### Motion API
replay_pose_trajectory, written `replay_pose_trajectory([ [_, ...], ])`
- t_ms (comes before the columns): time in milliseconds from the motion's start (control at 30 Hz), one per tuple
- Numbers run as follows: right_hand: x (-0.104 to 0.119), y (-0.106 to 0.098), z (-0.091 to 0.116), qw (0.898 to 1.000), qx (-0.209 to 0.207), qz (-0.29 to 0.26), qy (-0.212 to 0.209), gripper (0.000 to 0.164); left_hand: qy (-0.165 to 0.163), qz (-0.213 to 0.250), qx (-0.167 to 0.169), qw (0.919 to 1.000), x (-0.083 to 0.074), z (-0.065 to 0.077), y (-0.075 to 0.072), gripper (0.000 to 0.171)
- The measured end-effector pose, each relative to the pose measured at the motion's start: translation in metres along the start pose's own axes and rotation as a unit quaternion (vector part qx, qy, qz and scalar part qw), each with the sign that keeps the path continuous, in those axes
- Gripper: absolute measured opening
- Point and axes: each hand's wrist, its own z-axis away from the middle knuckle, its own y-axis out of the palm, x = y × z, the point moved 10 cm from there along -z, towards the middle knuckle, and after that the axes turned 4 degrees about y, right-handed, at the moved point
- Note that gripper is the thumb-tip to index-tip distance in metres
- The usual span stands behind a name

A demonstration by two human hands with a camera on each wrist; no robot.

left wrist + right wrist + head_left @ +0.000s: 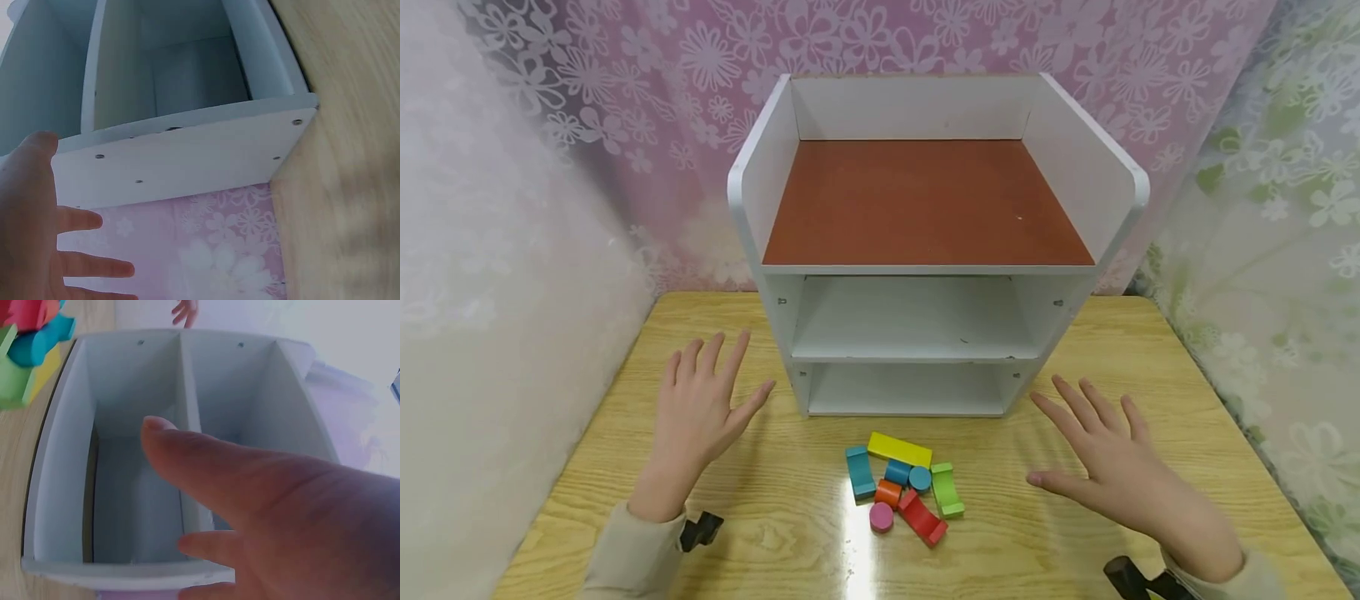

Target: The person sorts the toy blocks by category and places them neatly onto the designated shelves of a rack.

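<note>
Fingers spread, my left hand (pixel 698 412) hovers over the table left of the white shelf unit (pixel 917 360). My right hand (pixel 1112 467) is held on the other side, its fingers also spread and holding nothing. Between the hands, in front of the shelf, lies a group of toy blocks: a yellow bar (pixel 899 450), a teal notched block (pixel 860 472), a green notched block (pixel 947 490), a red notched block (pixel 922 517), two blue cylinders (pixel 920 478), an orange cylinder (pixel 887 492) and a pink cylinder (pixel 882 517).
The shelf unit has a brown top board (pixel 925 200) with raised white sides, and two compartments below. It stands on a wood-grain table (pixel 760 533). Pink flowered curtain (pixel 647 125) hangs behind, with pale flowered cloth (pixel 1292 250) at the right.
</note>
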Motion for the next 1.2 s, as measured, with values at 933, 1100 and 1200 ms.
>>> replay_pose_trajectory([
  [933, 0.061, 0.056, -0.055, 0.991, 0.081, -0.064, -0.088, 0.068, -0.035, 0.022, 0.007, 0.9991, -0.012, -0.060, 0.018, 0.072],
  [1100, 0.071, 0.070, -0.064, 0.988, 0.092, -0.067, -0.108, 0.066, -0.054, 0.044, 0.022, 0.9973, -0.011, -0.057, 0.032, 0.060],
  [1200, 0.077, 0.079, -0.069, 0.986, 0.095, -0.067, -0.119, 0.065, -0.069, 0.058, 0.029, 0.9955, -0.011, -0.054, 0.039, 0.055],
])
